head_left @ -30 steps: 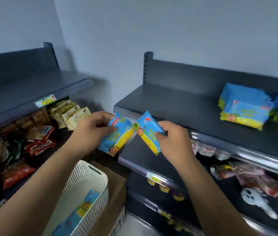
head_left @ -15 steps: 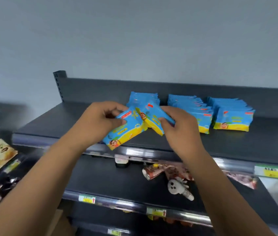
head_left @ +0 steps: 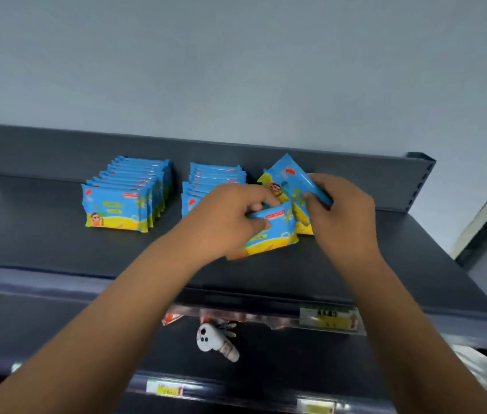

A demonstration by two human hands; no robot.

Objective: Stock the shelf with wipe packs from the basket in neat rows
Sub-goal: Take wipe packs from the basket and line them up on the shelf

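Blue and yellow wipe packs stand in rows on the dark top shelf (head_left: 42, 246). The left row (head_left: 122, 198) is fully in view; the middle row (head_left: 215, 177) is partly hidden behind my left hand (head_left: 224, 222). That hand grips one wipe pack (head_left: 272, 234) low over the shelf, at the front of the right-hand row. My right hand (head_left: 344, 213) holds a second wipe pack (head_left: 290, 180) tilted up just behind it. The rest of the right row is hidden by both hands. The basket is out of view.
The shelf's back panel (head_left: 57, 150) runs behind the rows, with an upright post (head_left: 418, 177) at its right end. A lower shelf holds a white plush toy (head_left: 215, 342) and packaged goods. Price labels (head_left: 329, 318) sit on the shelf edges.
The view swung from the basket and left shelving to the top shelf. Both hands carried their packs rightward, past two rows, down to the right-hand row.
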